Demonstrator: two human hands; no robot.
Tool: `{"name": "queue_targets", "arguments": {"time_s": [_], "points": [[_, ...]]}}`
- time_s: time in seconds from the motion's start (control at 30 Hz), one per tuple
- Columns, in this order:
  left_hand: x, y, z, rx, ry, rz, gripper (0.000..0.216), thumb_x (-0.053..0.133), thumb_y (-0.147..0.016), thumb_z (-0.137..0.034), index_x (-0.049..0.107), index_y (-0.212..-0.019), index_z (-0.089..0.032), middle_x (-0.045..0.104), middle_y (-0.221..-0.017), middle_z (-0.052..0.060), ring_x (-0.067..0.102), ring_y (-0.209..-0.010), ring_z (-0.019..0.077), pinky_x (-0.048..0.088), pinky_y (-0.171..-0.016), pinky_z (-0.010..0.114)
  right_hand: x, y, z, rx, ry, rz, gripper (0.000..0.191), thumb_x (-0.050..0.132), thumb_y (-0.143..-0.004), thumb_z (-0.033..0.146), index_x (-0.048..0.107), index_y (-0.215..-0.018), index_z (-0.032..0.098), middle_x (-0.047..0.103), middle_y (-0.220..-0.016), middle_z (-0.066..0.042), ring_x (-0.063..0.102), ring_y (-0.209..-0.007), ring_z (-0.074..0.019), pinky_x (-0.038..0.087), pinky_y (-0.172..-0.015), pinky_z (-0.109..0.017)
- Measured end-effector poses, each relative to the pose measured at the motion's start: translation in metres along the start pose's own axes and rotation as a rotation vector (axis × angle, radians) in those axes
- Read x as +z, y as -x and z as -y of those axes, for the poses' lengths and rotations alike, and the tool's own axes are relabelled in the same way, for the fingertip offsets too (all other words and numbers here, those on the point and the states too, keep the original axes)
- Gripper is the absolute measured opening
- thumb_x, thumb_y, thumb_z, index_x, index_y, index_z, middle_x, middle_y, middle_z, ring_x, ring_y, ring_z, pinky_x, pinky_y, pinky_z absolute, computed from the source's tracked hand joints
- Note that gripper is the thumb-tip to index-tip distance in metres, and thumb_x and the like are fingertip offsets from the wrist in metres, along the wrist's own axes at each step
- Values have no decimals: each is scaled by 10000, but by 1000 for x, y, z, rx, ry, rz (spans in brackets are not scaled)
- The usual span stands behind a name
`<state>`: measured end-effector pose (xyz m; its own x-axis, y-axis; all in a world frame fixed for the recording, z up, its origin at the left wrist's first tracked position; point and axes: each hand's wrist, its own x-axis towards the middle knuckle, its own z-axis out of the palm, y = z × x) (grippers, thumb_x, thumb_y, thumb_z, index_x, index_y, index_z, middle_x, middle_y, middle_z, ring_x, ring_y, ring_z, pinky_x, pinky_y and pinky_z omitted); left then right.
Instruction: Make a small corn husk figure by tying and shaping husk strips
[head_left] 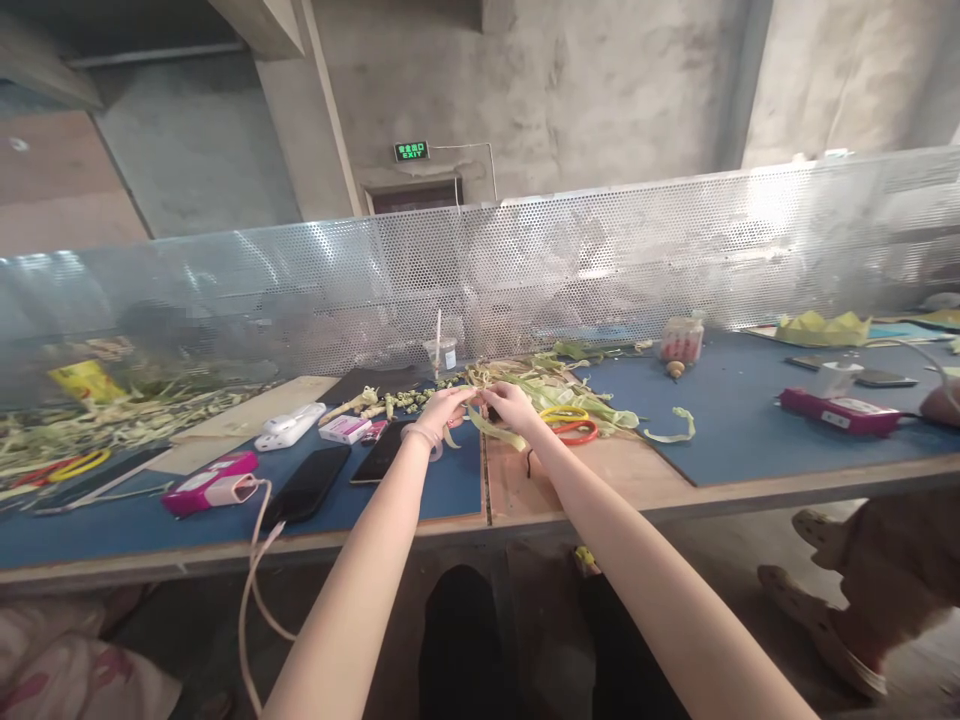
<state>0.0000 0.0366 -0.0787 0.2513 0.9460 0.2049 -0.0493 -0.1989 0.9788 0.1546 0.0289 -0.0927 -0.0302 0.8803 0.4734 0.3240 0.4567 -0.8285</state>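
My left hand [448,405] and my right hand [512,402] meet over the worktable, fingers closed around a pale green leaf-like strip [501,432]. One end of the strip curls down below my right hand. A clear bangle-like ring circles my left wrist. Beside my right hand lie scissors [576,432] with orange and yellow handles, partly hidden by my forearm. A heap of similar pale green strips [592,400] spreads behind them. Knobbly pale green stalk pieces [367,400] lie just left of my left hand. My fingertips are partly hidden.
A black phone [309,485], a dark tablet-like slab [381,455] and a magenta device [210,483] with a cable lie left. Behind stand a clear cup [445,355] and a perforated metal screen [525,270]. Another magenta device [840,412] lies near another person's hand at right.
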Motion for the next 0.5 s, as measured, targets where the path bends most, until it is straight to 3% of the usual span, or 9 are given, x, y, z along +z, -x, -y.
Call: {"name": "queue_targets", "arguments": {"time_s": [0.13, 0.3, 0.5], "points": [[-1, 1, -1, -12, 3, -6, 159, 653, -712, -267, 599, -755, -123, 626, -650, 11, 268, -296, -6, 157, -309, 180, -1, 3, 1, -57, 112, 36, 288, 514, -800, 435, 575, -676, 182, 620, -625, -2, 562, -686, -151, 405, -675, -257], [0, 1, 1, -39, 7, 1, 134, 645, -710, -245, 593, -751, -128, 617, -609, 4, 267, -292, -5, 156, -315, 168, 0, 0, 1, -96, 336, -59, 234, 438, -859, 348, 571, -754, 186, 651, -779, -22, 547, -830, -193, 333, -834, -388], [2, 3, 0, -78, -28, 78, 160, 649, -720, -254, 564, -648, -139, 379, -368, -87, 233, -271, 15, 146, -318, 178, 1, -5, -4, -78, 419, -143, 233, 402, -884, 336, 554, -786, 189, 653, -853, -42, 509, -918, -215, 289, -855, -381]]}}
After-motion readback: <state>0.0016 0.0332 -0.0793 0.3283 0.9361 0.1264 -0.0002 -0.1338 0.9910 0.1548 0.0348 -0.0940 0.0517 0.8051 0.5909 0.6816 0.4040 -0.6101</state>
